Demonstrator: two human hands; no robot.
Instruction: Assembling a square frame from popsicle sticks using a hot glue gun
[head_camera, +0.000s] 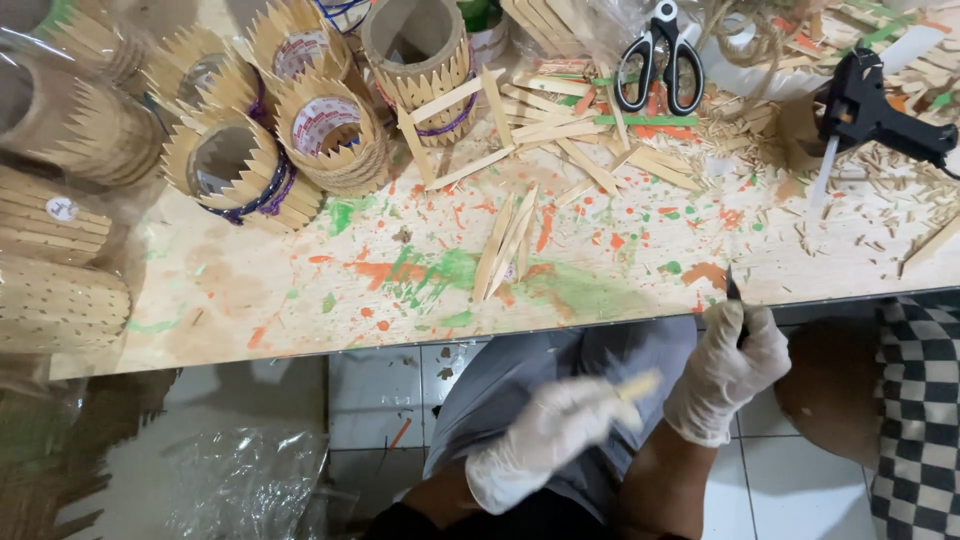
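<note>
My left hand (545, 437), in a white glove, is blurred below the table edge over my lap and grips a short wooden stick (640, 385). My right hand (727, 368), also gloved, is closed around a small knife whose dark blade (732, 285) points up against the table's front edge. A small bunch of pointed wooden sticks (507, 243) lies on the paint-spattered wooden table (300, 300) just ahead of my hands.
Several round holders clad in pointed sticks (330, 135) stand at the back left. Black-handled scissors (660, 60) and a black glue gun (875, 105) lie at the back right among loose sticks and shavings. A checkered cloth (920, 400) is at the right, and clear plastic (240, 490) lies on the tiled floor.
</note>
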